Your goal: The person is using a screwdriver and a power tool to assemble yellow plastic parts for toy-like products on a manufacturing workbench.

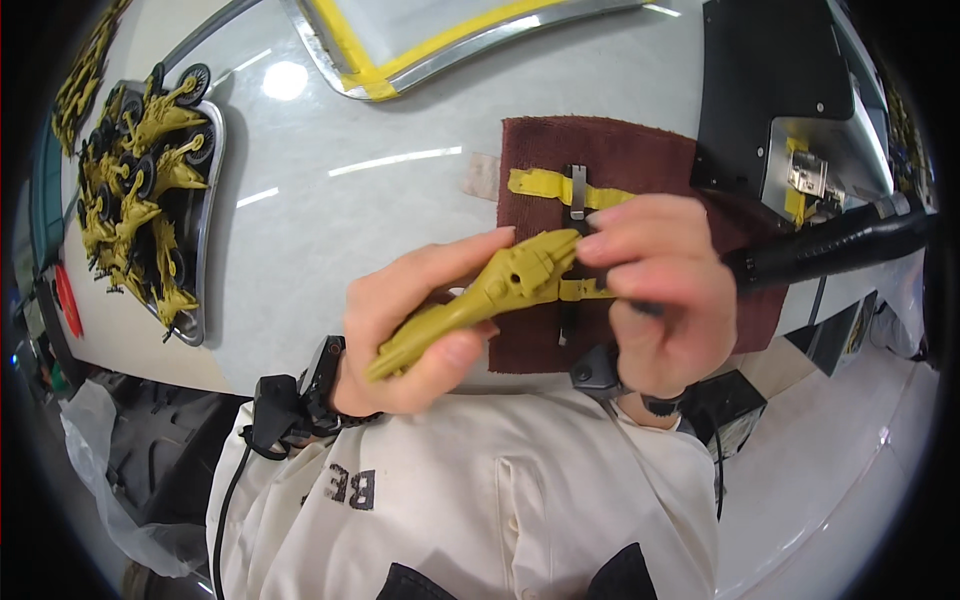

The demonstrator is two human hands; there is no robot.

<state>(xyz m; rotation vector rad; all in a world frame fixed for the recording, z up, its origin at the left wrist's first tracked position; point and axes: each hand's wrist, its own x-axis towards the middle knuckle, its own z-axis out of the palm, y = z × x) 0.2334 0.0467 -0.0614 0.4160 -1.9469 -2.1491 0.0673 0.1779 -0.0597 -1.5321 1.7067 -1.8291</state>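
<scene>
My left hand point(410, 320) is closed around an olive-yellow plastic toy motorcycle body point(500, 285), tilted with its upper end to the right. My right hand point(660, 290) has its thumb and index finger close to that upper end; whether they touch it I cannot tell. A black cylindrical tool point(830, 245), like an electric screwdriver, runs through my curled right fingers, its dark narrow end showing on their left side. Below my hands lies a dark red cloth point(540, 140) bearing a yellow strip point(540, 184) and a metal clip point(578, 190).
On the left, a metal tray point(213, 200) is heaped with yellow toy motorcycles point(150, 180) with black wheels. A metal frame edged with yellow tape point(375, 85) lies at the back. A black box-like machine point(770, 90) with a metal fixture point(815, 175) stands at right.
</scene>
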